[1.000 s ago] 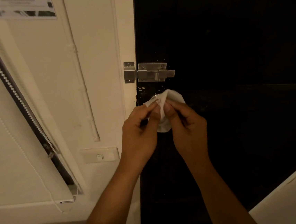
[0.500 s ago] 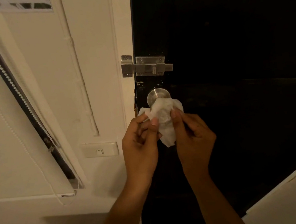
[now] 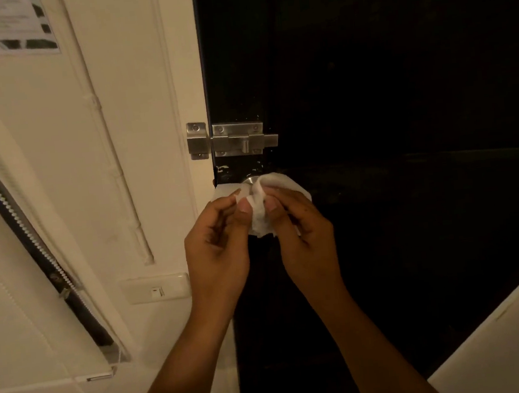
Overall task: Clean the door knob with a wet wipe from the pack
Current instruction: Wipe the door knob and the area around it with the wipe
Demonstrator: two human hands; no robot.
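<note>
A crumpled white wet wipe (image 3: 261, 215) is held up in front of the dark door, between both hands. My left hand (image 3: 216, 251) pinches its left part with thumb and fingers. My right hand (image 3: 303, 239) pinches its right part. The silver door knob (image 3: 249, 180) is mostly hidden behind the wipe; only a small piece of its top shows just above the wipe's edge. The wipe pack is not in view.
A silver slide bolt (image 3: 240, 141) sits on the door just above the knob, its keeper on the cream frame. A light switch (image 3: 156, 289) is on the wall at the left, beside a slanted window blind (image 3: 27, 237). A pale surface (image 3: 513, 340) fills the lower right corner.
The wipe and both hands have risen relative to the knob; half a second ago the knob stood bare above the wipe, now the wipe covers most of it.
</note>
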